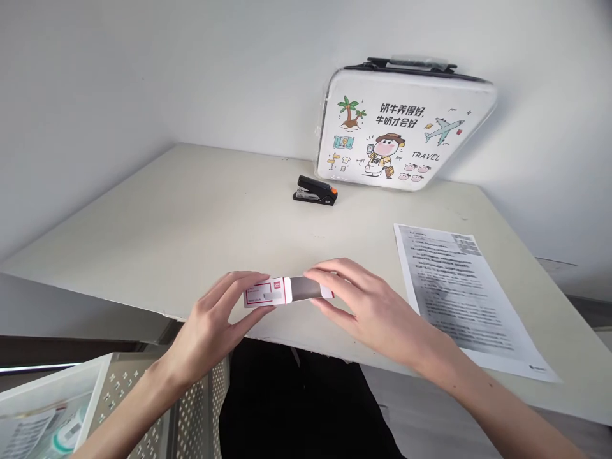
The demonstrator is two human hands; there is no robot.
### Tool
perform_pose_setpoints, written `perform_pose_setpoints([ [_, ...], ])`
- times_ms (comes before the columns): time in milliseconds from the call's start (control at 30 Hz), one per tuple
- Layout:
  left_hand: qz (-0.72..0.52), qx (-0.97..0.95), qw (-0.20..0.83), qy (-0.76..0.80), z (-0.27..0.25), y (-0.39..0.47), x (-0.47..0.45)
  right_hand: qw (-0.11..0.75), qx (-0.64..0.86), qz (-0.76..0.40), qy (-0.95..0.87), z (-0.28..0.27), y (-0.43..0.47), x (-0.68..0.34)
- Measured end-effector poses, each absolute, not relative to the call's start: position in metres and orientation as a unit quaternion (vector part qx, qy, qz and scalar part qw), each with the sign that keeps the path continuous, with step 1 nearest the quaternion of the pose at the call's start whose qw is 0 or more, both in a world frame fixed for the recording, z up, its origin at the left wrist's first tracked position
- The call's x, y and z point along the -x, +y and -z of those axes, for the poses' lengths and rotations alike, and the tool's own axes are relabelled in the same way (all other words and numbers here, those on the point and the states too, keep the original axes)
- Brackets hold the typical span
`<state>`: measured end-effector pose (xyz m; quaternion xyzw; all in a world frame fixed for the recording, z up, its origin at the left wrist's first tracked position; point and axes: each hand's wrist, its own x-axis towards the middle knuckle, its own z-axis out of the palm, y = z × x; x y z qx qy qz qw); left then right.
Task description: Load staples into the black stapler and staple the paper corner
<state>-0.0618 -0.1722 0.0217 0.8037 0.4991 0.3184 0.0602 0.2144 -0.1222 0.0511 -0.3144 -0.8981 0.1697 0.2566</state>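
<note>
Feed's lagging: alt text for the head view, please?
Left hand and right hand hold a small white box by opposite ends. Beyond, a black stapler and cartoon case stand on the table; printed paper lies at right.

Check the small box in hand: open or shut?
Open: on the small box, a grey section shows between its printed part and the right hand. Contents: cannot tell.
</note>
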Motion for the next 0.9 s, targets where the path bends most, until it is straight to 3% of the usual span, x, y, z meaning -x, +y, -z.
perform_pose_setpoints([
  [200,-0.295,-0.799,0.129,0.507,-0.0162,-0.1708,0.0598,0.247,0.314,-0.123,-0.908,-0.0522,-0.1244,-0.2135],
  [567,-0.294,-0.77,0.28,0.491,-0.0141,-0.1658,0.0563,0.21,0.328,-0.189,-0.901,-0.0496,-0.1216,-0.2178],
  [900,-0.243,-0.78,0.36,0.451,-0.0157,-0.1639,0.0583,0.118,0.322,-0.197,-0.918,-0.0565,-0.1215,-0.221],
])
